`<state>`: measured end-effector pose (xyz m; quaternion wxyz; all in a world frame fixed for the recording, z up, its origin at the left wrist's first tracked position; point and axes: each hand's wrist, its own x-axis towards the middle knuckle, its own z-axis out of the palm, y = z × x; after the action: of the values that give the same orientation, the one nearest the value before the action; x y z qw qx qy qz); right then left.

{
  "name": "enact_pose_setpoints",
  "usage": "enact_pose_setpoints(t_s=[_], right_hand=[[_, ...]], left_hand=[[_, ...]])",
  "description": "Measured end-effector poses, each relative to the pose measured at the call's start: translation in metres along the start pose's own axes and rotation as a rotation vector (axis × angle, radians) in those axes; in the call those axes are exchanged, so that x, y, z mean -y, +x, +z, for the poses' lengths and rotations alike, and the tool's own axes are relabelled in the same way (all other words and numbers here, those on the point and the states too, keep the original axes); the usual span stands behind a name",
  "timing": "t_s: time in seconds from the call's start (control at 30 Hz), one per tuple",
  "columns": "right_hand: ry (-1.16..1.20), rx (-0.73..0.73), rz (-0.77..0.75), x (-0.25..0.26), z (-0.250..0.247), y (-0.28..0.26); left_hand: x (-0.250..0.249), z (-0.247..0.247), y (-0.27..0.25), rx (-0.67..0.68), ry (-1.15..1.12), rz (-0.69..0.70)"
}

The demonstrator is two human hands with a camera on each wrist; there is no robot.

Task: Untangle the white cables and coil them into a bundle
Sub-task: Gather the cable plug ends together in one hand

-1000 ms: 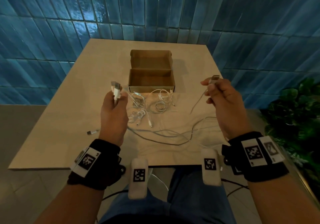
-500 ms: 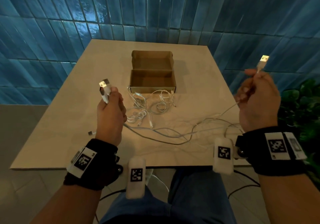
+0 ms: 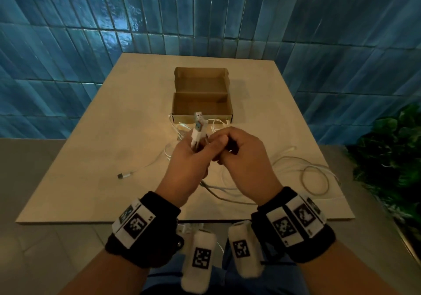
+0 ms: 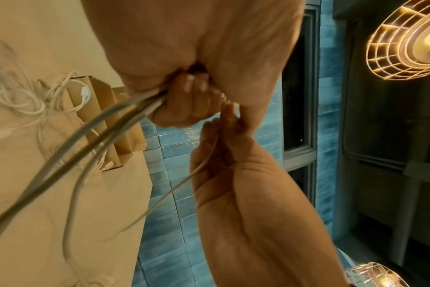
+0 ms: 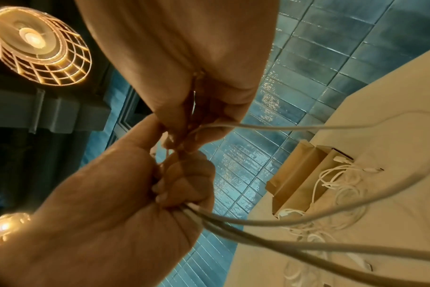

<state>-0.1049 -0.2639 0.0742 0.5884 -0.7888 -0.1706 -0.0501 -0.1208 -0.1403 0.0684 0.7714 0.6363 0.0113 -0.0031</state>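
Observation:
Both hands meet above the middle of the table. My left hand (image 3: 193, 152) grips several white cables (image 4: 106, 124) in its fist, and their USB plugs (image 3: 198, 123) stick up above its fingers. My right hand (image 3: 224, 145) pinches one thin white cable (image 5: 282, 127) right beside the left fist. From the hands the cables hang down to the table, where a loose loop (image 3: 315, 179) lies at the right. A tangled pile of white cables (image 5: 336, 180) lies in front of the box, partly hidden behind the hands in the head view.
An open cardboard box (image 3: 202, 103) stands at the table's middle, behind the hands. One cable end with a plug (image 3: 124, 175) lies on the table (image 3: 91, 158) at the left. A green plant (image 3: 391, 153) stands off the right edge. Blue tiled wall behind.
The hands were held apart, each lifting a cable end. They have come together at the centre, and the right hand's plug now stands with those above the left fist.

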Motion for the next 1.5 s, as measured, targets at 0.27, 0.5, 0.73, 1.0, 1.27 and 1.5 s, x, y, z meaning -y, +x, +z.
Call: enact_pose_setpoints(t_s=[0.27, 0.5, 0.73, 1.0, 1.27, 1.5], right_hand=[[0.045, -0.005, -0.008, 0.001, 0.003, -0.003], [-0.185, 0.228, 0.065, -0.041, -0.023, -0.007], [-0.481, 0.257, 0.068, -0.081, -0.066, -0.005], [-0.857, -0.046, 0.152, -0.114, -0.121, 0.009], [-0.431, -0.396, 0.206, -0.099, -0.119, 0.017], [-0.598, -0.4, 0.34, -0.106, -0.14, 0.008]], left_hand=[[0.007, 0.0, 0.005, -0.106, 0.024, -0.015], [-0.005, -0.024, 0.018, -0.201, -0.246, 0.104], [-0.019, -0.043, 0.025, -0.274, -0.328, 0.124], [-0.021, -0.044, 0.022, -0.306, -0.23, 0.142], [-0.013, -0.044, 0.026, -0.29, -0.169, 0.126], [-0.019, -0.054, 0.025, -0.364, -0.179, 0.141]])
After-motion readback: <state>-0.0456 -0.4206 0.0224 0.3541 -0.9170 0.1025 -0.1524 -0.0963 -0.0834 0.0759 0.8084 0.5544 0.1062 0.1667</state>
